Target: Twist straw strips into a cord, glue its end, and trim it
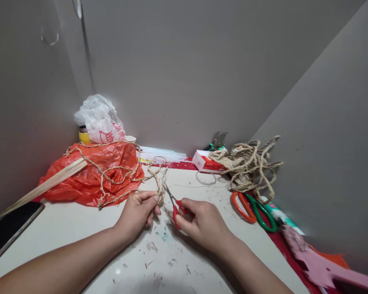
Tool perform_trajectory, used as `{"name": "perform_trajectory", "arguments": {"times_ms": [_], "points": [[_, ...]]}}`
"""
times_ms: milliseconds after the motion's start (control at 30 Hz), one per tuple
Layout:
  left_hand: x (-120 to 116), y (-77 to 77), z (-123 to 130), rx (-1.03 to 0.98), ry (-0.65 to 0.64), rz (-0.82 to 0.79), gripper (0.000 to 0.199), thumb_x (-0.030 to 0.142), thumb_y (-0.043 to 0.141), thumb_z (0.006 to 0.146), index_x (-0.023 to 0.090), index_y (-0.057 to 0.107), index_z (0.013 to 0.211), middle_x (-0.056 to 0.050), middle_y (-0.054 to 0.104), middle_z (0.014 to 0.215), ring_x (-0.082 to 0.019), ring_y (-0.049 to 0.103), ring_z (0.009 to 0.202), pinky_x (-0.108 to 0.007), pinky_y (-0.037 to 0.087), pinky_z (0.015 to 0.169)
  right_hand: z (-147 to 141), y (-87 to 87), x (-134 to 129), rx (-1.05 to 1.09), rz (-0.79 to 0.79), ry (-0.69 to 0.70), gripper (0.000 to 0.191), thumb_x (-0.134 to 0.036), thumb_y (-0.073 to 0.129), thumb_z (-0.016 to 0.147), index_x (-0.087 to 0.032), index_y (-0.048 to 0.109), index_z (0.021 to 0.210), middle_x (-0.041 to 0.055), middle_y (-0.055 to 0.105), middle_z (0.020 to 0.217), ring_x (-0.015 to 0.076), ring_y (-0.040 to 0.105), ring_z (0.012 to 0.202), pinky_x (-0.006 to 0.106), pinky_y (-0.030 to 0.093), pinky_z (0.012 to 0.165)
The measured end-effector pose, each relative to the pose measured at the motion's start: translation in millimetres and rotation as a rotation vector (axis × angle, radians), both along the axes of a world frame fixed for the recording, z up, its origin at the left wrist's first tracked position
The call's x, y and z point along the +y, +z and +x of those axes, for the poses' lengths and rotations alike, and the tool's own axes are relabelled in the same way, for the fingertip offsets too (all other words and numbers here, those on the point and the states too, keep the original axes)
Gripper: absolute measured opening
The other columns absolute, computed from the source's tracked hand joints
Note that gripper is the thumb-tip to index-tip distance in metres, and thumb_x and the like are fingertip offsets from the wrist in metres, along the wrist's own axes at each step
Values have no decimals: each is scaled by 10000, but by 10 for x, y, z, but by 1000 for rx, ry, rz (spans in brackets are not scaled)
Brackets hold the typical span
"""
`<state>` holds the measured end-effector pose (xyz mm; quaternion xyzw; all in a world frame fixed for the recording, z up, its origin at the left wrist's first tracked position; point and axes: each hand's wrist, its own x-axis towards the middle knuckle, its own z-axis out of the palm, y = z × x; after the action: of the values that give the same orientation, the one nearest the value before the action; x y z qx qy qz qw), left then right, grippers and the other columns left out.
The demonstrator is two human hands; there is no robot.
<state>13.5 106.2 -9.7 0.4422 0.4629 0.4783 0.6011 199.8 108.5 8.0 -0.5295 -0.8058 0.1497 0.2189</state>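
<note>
Between its thumb and fingers my left hand pinches a braided twine cord. My right hand has its thumb and fingers in the red handles of small scissors. The scissor blades point up and left, slightly parted, right beside the cord near my left fingertips. Whether the blades touch the cord I cannot tell. More of the cord trails left in loops over a crumpled red plastic bag.
A bundle of twine lies at right, by large scissors with orange and green handles. Behind are glue sticks and a red-white box. A pink glue gun lies front right, a dark phone-like slab at left. Grey walls enclose the table.
</note>
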Motion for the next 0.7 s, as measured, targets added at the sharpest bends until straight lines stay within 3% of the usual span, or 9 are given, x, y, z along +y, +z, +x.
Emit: {"name": "perform_trajectory", "arguments": {"times_ms": [233,467,700], "points": [[10,-40,-3,61,15,32,310,423,614,769,119,620,831,17,591,555,-28,368,317,-157,253,328,-67,-1,-38,-317,90,14,187,-344,524,775,-197,572,671,-1,637,588,135,534,511,255,231,506],[6,-52,-6,64,15,47,321,408,627,762,112,623,885,9,597,566,-33,382,329,-161,272,337,-76,17,-44,-407,103,13,223,-366,507,809,-196,616,715,31,693,651,178,618,567,272,228,512],[4,-12,6,58,-13,73,268,390,577,801,128,614,756,5,596,589,-27,361,328,-175,243,340,-67,-5,-17,-456,94,20,221,-335,494,850,-195,619,734,42,711,681,187,643,596,277,236,516]]}}
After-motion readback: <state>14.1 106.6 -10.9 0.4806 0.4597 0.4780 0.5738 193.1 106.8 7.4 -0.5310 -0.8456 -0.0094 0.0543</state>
